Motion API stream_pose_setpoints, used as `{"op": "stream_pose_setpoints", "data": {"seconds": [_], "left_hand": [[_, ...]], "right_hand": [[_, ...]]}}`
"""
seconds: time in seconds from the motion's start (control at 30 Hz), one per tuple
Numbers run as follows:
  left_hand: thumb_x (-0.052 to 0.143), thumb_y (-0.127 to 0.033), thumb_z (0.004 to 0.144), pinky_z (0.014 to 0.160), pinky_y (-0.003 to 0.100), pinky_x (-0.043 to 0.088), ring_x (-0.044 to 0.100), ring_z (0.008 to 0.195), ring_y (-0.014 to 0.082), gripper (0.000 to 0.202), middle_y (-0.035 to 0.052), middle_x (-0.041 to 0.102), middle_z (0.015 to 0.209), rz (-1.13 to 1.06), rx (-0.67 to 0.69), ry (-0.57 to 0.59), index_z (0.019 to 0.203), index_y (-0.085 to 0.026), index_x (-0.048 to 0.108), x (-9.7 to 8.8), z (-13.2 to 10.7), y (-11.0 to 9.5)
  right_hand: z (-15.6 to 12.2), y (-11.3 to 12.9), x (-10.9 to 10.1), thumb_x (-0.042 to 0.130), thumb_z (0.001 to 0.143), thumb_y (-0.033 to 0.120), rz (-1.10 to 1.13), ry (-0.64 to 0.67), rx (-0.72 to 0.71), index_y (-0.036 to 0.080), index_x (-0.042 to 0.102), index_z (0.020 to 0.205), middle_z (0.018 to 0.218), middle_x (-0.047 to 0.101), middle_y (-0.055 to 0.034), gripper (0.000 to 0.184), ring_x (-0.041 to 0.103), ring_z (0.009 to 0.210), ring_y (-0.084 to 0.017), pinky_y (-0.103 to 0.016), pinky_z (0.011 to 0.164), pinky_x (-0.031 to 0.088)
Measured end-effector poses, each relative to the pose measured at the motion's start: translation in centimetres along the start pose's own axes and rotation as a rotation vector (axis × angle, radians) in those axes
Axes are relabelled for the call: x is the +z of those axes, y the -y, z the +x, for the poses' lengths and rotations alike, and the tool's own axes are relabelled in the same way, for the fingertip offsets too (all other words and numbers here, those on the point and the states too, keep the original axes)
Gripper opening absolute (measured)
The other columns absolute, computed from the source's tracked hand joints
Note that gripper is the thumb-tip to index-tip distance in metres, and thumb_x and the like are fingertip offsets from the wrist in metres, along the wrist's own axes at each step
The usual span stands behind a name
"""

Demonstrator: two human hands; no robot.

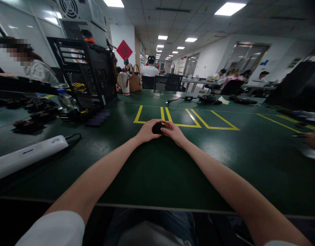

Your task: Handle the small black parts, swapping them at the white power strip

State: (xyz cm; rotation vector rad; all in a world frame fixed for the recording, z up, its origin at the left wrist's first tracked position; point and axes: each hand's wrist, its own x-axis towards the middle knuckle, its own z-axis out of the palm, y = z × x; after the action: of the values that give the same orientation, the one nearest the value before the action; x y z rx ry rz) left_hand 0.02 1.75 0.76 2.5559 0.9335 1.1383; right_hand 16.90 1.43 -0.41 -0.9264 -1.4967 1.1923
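Both hands meet straight ahead over the worktop point(157, 174), around a small black object point(157, 128). It sits directly between them, just on the near side of the yellow tape outlines point(220, 128). The left hand point(148, 131) curls partly closed around its left side; the right hand point(174, 132) grips its right side with bent fingers and thumb. Neither hand is nearer, since both touch it. The fingers hide too much to tell its long axis, or whether it rests on the surface.

Among containers, a clear plastic bottle point(67, 102) with a blue cap stands left, beside an open black computer case point(92, 71). Farther back are a white cup point(125, 84) and a brown handbag point(135, 81); I cannot tell their contents.
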Motion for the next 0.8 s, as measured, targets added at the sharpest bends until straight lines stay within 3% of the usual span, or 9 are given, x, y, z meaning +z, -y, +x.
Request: {"op": "stream_pose_setpoints", "data": {"seconds": [0.23, 0.4, 0.5, 0.8], "left_hand": [[0.065, -0.022, 0.063, 0.086, 0.039, 0.040, 0.048, 0.104, 0.0231, 0.061, 0.0058, 0.050, 0.115, -0.006, -0.005, 0.000, 0.118, -0.022, 0.040, -0.08, 0.05, -0.13], [0.065, -0.022, 0.062, 0.085, 0.039, 0.041, 0.049, 0.103, 0.0231, 0.061, 0.0055, 0.050, 0.114, -0.001, -0.018, 0.000, 0.117, -0.022, 0.041, 0.07, 0.05, 0.03], [0.065, -0.020, 0.062, 0.086, 0.038, 0.041, 0.049, 0.103, 0.0222, 0.061, 0.0051, 0.050, 0.114, -0.007, -0.002, -0.013, 0.117, -0.022, 0.041, 0.13, 0.04, 0.07], [0.065, -0.020, 0.062, 0.083, 0.039, 0.042, 0.049, 0.102, 0.0237, 0.061, 0.0058, 0.050, 0.115, -0.020, -0.018, 0.006, 0.118, -0.023, 0.041, -0.11, 0.00, -0.14]], "right_hand": [[-0.01, -0.02, -0.42, 0.066, 0.060, 0.019, -0.069, 0.057, -0.120, 0.022, 0.051, 0.091, 0.095, 0.055, -0.0011, 0.035, 0.051, 0.096, -0.014, -0.037, 0.090, 0.039], [0.01, 0.09, -0.17, 0.062, 0.065, 0.028, -0.088, -0.014, -0.095, 0.021, 0.052, 0.088, 0.099, 0.053, -0.0021, 0.026, 0.054, 0.091, -0.015, -0.039, 0.084, 0.043], [0.18, 0.02, -0.05, 0.063, 0.063, 0.026, -0.083, -0.047, -0.083, 0.021, 0.052, 0.092, 0.101, 0.054, -0.0033, 0.031, 0.054, 0.092, -0.016, -0.038, 0.084, 0.043], [-0.01, -0.16, -0.22, 0.065, 0.062, 0.025, -0.031, 0.015, -0.070, 0.022, 0.052, 0.093, 0.096, 0.055, -0.0018, 0.034, 0.056, 0.087, -0.014, -0.036, 0.084, 0.043]]}}
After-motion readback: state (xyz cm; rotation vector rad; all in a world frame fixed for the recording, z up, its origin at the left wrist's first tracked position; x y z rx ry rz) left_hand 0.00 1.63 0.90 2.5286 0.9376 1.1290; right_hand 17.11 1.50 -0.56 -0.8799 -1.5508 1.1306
